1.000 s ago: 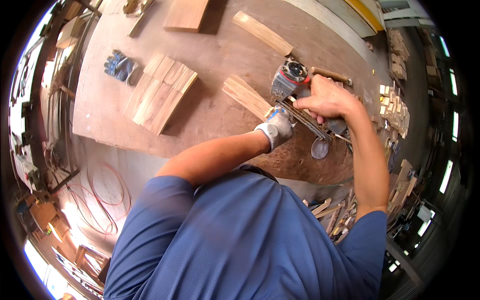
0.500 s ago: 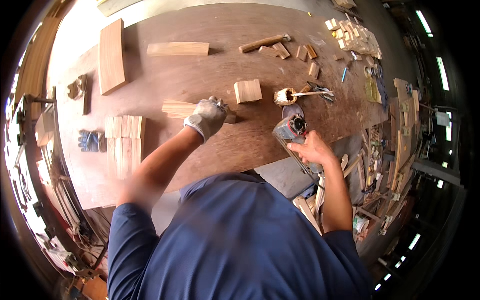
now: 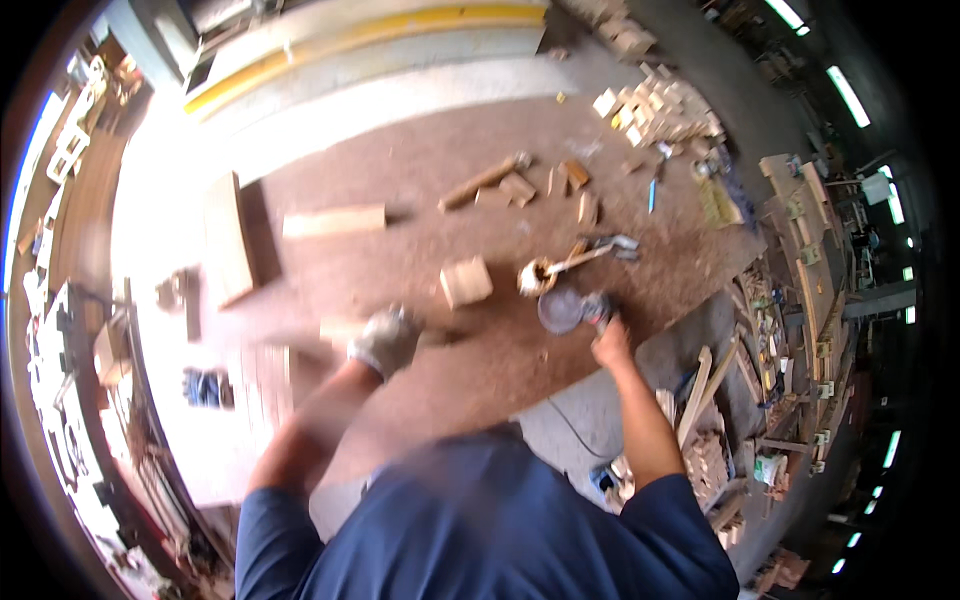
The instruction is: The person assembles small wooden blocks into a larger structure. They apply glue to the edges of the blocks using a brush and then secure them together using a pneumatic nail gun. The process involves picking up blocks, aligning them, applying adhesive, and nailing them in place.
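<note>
My left hand [image 3: 388, 340], in a pale work glove, closes over a wooden piece [image 3: 342, 328] lying on the brown table. The wood sticks out on both sides of the glove; motion blur softens its edges. Bare, my right hand [image 3: 612, 342] grips an angle grinder [image 3: 598, 308] near the table's front edge, its round grey disc [image 3: 562, 310] facing up and left. Just beyond the disc stands a small smeared pot [image 3: 536, 277] with a stick [image 3: 582, 259] leaning in it. A wooden block [image 3: 466, 282] sits between my hands, farther back.
Left on the table [image 3: 480, 375] are a broad board [image 3: 230, 245], joined blocks [image 3: 265, 385] and a blue glove [image 3: 207, 388]. Toward the back lie a flat strip [image 3: 335, 221], a hammer [image 3: 480, 184], small offcuts [image 3: 517, 188] and a pile of pale blocks [image 3: 660, 108]. Wood racks stand right.
The view has tilted up, so the table sits lower in it. The grinder has turned, and its disc face now shows. My left hand stays on the wooden piece.
</note>
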A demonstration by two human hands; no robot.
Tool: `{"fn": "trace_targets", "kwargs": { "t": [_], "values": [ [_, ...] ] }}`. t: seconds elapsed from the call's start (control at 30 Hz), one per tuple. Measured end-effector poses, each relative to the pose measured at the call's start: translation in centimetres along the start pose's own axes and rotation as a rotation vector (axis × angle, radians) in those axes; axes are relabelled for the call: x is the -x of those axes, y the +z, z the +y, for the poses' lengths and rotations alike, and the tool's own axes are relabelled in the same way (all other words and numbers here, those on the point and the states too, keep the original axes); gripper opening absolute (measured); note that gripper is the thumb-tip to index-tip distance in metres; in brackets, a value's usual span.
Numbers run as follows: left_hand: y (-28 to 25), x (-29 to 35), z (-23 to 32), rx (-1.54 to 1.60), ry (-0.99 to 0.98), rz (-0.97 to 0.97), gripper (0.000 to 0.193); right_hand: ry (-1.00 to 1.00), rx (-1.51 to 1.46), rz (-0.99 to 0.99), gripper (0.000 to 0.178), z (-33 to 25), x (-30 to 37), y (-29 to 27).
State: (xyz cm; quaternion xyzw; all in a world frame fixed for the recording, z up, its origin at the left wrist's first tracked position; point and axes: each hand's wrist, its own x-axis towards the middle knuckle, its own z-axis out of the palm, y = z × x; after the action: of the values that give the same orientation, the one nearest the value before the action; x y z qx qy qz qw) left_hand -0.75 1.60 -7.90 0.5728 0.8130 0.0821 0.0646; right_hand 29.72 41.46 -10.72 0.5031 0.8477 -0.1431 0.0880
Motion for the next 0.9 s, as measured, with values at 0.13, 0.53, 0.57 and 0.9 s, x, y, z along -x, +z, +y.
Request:
{"fn": "trace_targets", "kwargs": {
  "t": [0.13, 0.53, 0.57, 0.9],
  "values": [
    [-1.5, -1.2, 0.3, 0.079, -0.118, -0.226, 0.029, 0.034, 0.005, -0.054, 0.071, -0.5, 0.7, 3.3],
    [-2.7, 0.1, 0.6, 0.078, -0.032, -0.12, 0.038, -0.566, -0.083, 0.28, 0.059, -8.4, 10.8, 3.0],
    [-2.4, 0.2, 0.4, 0.078, -0.027, -0.118, 0.039, -0.562, -0.081, 0.169, 0.058, -9.5, 12.4, 2.8],
    [-1.3, 1.9, -0.9, 0.175, 0.002, 0.038, 0.038, -0.601, -0.125, 0.067, 0.07, -9.5, 15.6, 12.0]
  ]
}}
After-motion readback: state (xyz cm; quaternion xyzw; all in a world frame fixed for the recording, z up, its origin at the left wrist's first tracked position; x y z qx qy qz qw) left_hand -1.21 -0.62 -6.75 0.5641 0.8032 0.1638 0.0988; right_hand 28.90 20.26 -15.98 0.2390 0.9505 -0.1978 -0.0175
